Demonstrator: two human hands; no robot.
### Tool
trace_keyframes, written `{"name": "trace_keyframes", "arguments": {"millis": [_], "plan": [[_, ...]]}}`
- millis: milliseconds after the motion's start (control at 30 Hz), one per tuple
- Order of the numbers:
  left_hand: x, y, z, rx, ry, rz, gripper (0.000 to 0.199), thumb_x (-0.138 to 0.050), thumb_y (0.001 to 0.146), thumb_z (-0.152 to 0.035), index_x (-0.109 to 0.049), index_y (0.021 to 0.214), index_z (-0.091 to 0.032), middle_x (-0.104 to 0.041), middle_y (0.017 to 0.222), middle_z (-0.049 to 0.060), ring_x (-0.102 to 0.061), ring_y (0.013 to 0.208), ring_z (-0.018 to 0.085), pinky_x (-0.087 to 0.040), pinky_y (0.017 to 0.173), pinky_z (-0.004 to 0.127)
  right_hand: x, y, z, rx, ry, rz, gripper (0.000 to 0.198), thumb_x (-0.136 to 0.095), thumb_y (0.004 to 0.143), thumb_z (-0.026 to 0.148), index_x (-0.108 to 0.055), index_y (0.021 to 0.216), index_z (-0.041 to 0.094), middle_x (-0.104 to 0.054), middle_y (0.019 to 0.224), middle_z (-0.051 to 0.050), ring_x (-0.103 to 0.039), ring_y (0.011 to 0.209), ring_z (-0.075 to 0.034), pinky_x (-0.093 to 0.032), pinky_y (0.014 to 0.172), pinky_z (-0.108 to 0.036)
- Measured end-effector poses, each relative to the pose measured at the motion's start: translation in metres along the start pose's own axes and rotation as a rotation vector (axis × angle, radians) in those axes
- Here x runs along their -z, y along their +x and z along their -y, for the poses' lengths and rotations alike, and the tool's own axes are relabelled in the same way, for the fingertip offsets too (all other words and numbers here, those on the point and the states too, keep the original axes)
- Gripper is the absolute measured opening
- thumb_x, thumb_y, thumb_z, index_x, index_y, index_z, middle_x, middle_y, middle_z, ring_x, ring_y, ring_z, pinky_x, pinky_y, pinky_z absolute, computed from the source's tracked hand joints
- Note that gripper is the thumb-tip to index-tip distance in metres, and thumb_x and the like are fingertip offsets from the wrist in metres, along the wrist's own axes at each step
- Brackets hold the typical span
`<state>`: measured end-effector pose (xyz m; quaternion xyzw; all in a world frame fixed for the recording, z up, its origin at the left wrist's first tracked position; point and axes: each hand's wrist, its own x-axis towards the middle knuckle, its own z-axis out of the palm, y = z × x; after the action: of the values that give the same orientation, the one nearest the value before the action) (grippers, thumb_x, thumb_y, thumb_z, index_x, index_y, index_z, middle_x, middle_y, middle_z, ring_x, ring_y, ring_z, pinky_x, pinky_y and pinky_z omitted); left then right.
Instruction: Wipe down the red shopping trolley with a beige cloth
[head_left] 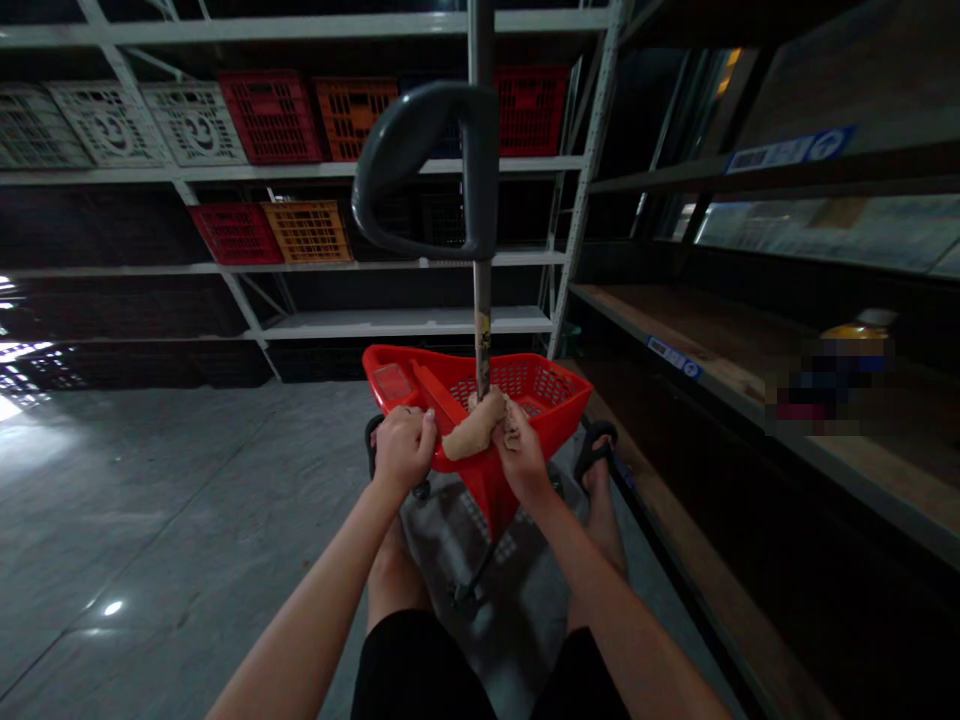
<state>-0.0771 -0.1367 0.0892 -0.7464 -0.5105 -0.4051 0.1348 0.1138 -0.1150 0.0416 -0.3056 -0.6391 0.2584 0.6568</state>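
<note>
A red plastic basket cart (pixel 551 390) on castors stands between my feet, and a metal pole (pixel 483 310) with a grey loop handle (pixel 480 170) rises from it. My right hand (pixel 523 460) is closed on a tan cloth (pixel 474 428), which lies over the near rim at the foot of the pole. To the left, my left hand (pixel 405 445) grips the cart's rim, its fingers curled over the edge. The cloth and the hand hide part of the rim and the pole's base.
Metal shelving (pixel 405 322) at the back carries red crates (pixel 271 118), orange crates (pixel 307 232) and white crates (pixel 193 122). On the right, a wooden shelf (pixel 720 340) bears a bottle (pixel 862 335), partly blurred. Grey concrete floor (pixel 187 500) stretches to the left.
</note>
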Motion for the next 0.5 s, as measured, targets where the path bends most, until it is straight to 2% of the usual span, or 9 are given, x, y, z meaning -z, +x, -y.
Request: {"name": "trace_keyframes", "arguments": {"millis": [100,233,333,400,500], "plan": [[-0.004,-0.005,-0.011,0.030,0.033,-0.096,0.050,-0.030,0.103,-0.030,-0.051,0.059,-0.024,-0.061,0.062,0.007,-0.057,0.064,0.021,-0.040,0.066,0.035,-0.007,0.043,0.036,0.048,0.000,-0.076,0.037,-0.058,0.096,0.031,-0.066,0.131,0.023,-0.074,0.123,-0.009,-0.070,0.116,-0.023,-0.058,0.102,-0.037],[-0.008,-0.008,-0.028,0.009,0.074,-0.129,0.049,-0.031,0.103,-0.025,-0.053,0.059,-0.024,-0.061,0.061,0.007,-0.059,0.064,0.021,-0.041,0.067,0.035,-0.002,0.120,0.084,0.171,-0.014,-0.131,0.038,-0.059,0.096,0.031,-0.062,0.133,0.023,-0.072,0.116,-0.008,-0.070,0.106,-0.020,-0.059,0.093,-0.033],[-0.014,-0.007,-0.044,0.002,0.113,-0.158,0.048,-0.034,0.102,-0.022,-0.058,0.061,-0.023,-0.062,0.061,0.008,-0.061,0.064,0.023,-0.042,0.068,0.036,0.003,0.159,0.099,0.283,-0.034,-0.111,0.044,-0.058,0.095,0.026,-0.056,0.139,0.026,-0.069,0.118,-0.005,-0.068,0.106,-0.018,-0.059,0.094,-0.032],[-0.019,-0.005,-0.056,0.010,0.138,-0.164,0.049,-0.035,0.102,-0.021,-0.060,0.060,-0.022,-0.064,0.061,0.009,-0.062,0.064,0.023,-0.042,0.069,0.037,0.008,0.159,0.092,0.302,-0.067,-0.145,0.050,-0.057,0.093,0.023,-0.052,0.142,0.028,-0.068,0.122,-0.006,-0.067,0.109,-0.018,-0.057,0.097,-0.032],[-0.026,-0.004,-0.076,0.025,0.172,-0.139,0.049,-0.036,0.102,-0.020,-0.062,0.061,-0.020,-0.065,0.061,0.011,-0.063,0.063,0.024,-0.043,0.070,0.038,0.021,0.119,0.060,0.226,-0.147,-0.229,0.054,-0.057,0.089,0.021,-0.052,0.142,0.029,-0.067,0.124,-0.008,-0.067,0.112,-0.019,-0.056,0.100,-0.035]]}}
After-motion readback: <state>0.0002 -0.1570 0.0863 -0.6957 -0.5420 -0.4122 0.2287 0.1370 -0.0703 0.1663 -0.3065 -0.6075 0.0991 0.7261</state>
